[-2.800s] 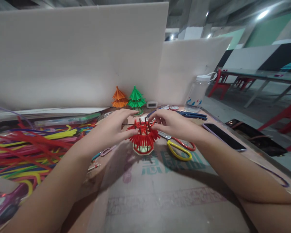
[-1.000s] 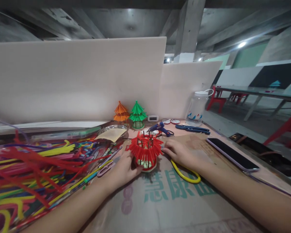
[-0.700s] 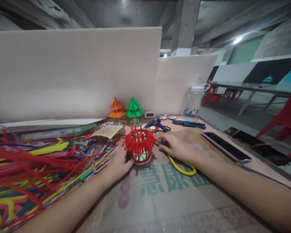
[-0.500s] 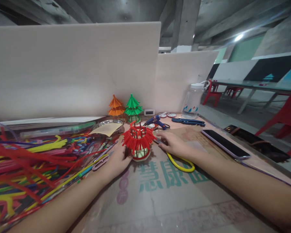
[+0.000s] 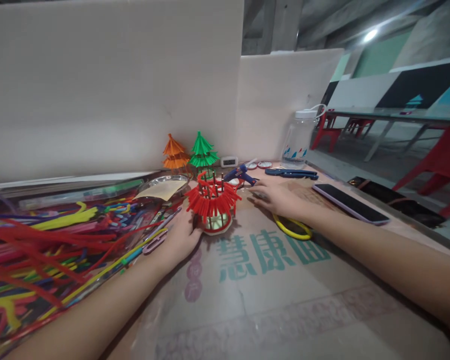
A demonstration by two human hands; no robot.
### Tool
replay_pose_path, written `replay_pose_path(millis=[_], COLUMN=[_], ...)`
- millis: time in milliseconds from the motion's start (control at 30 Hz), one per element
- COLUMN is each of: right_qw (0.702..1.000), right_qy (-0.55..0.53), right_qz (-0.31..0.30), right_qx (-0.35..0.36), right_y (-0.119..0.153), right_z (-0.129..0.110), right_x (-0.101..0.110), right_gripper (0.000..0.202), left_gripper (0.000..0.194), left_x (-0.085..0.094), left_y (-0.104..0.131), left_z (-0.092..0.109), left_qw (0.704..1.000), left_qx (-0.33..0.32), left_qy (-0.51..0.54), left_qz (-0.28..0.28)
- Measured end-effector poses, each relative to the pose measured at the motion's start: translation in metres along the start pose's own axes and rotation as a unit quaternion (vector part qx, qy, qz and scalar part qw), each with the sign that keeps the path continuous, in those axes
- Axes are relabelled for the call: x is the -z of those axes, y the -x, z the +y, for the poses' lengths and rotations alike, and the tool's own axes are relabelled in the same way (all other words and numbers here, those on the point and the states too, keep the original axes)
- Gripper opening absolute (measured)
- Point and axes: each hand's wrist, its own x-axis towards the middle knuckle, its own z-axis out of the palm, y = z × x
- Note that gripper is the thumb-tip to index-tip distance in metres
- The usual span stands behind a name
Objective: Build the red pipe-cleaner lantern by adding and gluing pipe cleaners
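A small red pagoda model (image 5: pixel 214 202), with a fringed red roof, thin brown posts and a pale round base, stands in front of me. My left hand (image 5: pixel 183 231) holds its base from the left, thumb at the front and the other fingers partly hidden behind. To the right, my right hand (image 5: pixel 275 196) rests palm down with its fingers stretched out and apart. Under that hand lies a tool with a yellow loop handle (image 5: pixel 294 231), perhaps scissors; its other end is hidden. A blue glue gun (image 5: pixel 240 173) lies just beyond the model.
Coloured pipe cleaners (image 5: pixel 52 245) cover the left side. Behind stand an orange pagoda model (image 5: pixel 174 152) and a green one (image 5: pixel 202 150), beside a metal dish (image 5: pixel 168 181). At right are a water bottle (image 5: pixel 295 142), blue-handled tool (image 5: pixel 290 173) and phone (image 5: pixel 348 202).
My right hand has moved right, away from the red model, and its fingers have spread. The yellow-handled tool has shifted right too. My left hand stays on the model; the view has tilted down.
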Motion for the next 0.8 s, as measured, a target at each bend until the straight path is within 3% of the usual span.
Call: replay_pose_path(millis=[100,167,333,600,800], right_qw=[0.993,0.986,0.984,0.964,0.96], right_qy=[-0.001,0.004,0.007,-0.009,0.019], right_qz=[0.02,0.022,0.032,0.008,0.06], right_qx=[0.12,0.163,0.177,0.267,0.272], right_y=[-0.012,-0.021,-0.029,-0.01,0.013], right_z=[-0.007,-0.009,-0.006,-0.031,-0.06], right_x=[-0.013,-0.025,-0.04,-0.025,-0.012], right_gripper=[0.033,0.029,0.023,0.016,0.024], left_gripper=[0.039,0.037,0.034,0.034,0.046], left_x=[-0.001,-0.001,-0.001,0.005,0.018], left_y=[0.0,0.0,-0.003,-0.007,0.018], left_z=[-0.001,-0.002,-0.007,-0.007,0.008], left_qw=[1.0,1.0,1.0,0.999,0.987], left_qx=[-0.001,-0.002,0.006,0.025,0.015], left_qy=[-0.002,-0.004,-0.01,-0.032,-0.15], left_qz=[-0.004,-0.004,0.004,-0.009,-0.054])
